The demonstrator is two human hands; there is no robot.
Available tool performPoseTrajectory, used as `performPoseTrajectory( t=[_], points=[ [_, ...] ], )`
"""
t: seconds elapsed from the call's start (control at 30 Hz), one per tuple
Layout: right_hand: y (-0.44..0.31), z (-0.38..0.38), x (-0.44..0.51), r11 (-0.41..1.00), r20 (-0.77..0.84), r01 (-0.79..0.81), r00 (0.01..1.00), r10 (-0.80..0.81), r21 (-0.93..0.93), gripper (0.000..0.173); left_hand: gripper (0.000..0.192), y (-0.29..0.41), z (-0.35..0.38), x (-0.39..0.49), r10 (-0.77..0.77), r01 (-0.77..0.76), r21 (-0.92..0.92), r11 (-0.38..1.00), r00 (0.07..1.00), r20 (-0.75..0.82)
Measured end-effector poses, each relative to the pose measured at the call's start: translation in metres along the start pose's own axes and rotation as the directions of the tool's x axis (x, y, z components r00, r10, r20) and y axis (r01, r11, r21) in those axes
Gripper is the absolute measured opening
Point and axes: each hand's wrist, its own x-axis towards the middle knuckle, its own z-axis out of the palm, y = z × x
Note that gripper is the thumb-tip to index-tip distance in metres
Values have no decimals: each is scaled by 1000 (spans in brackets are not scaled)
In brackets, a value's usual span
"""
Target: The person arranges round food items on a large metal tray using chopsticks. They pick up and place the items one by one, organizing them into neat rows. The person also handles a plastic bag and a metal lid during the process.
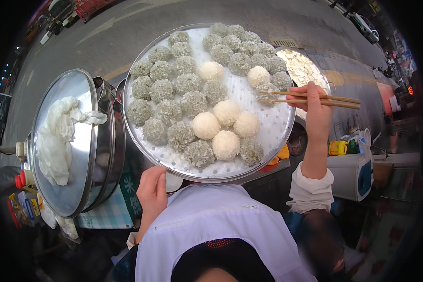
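Observation:
My right hand [312, 105] holds a pair of wooden chopsticks [338, 101] over the right side of a round metal steamer tray [211, 175]. The chopstick tips lie over a grey-green rice-coated ball [267, 87]. Many similar balls [194, 104] cover the left and upper right of the perforated white liner [241, 90]. White rice-coated balls [226, 145] sit grouped near the front, with single ones farther back. My left hand [152, 192] is at the tray's front left rim, fingers curled; whether it grips the rim is hidden.
At left, a stacked metal steamer [107, 165] has a tilted lid [79, 141] with a crumpled white cloth [58, 141] on it. Behind my right hand is a round pan [298, 65] with pale flat pieces. A white bin-like container [349, 172] stands right, and a road [127, 38] lies beyond.

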Motion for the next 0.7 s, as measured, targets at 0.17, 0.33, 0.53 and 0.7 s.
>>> performPoseTrajectory(
  t=[0.17,0.33,0.53,0.7],
  points=[
    [19,-17,70,997,-167,60,984,-66,-39,36,14,-5,-7,-2,-78,78,16,997,997,-28],
    [54,-11,111,989,-88,-140,987,136,-49,38,13,-7,-6,-3,-92,92,5,996,995,-40],
    [73,-21,143,956,63,-293,954,292,20,36,12,-6,0,1,-64,64,-30,998,998,-23],
    [86,-27,156,915,176,-388,914,366,111,35,10,-5,3,4,-62,62,-1,998,998,-8]
  ],
)
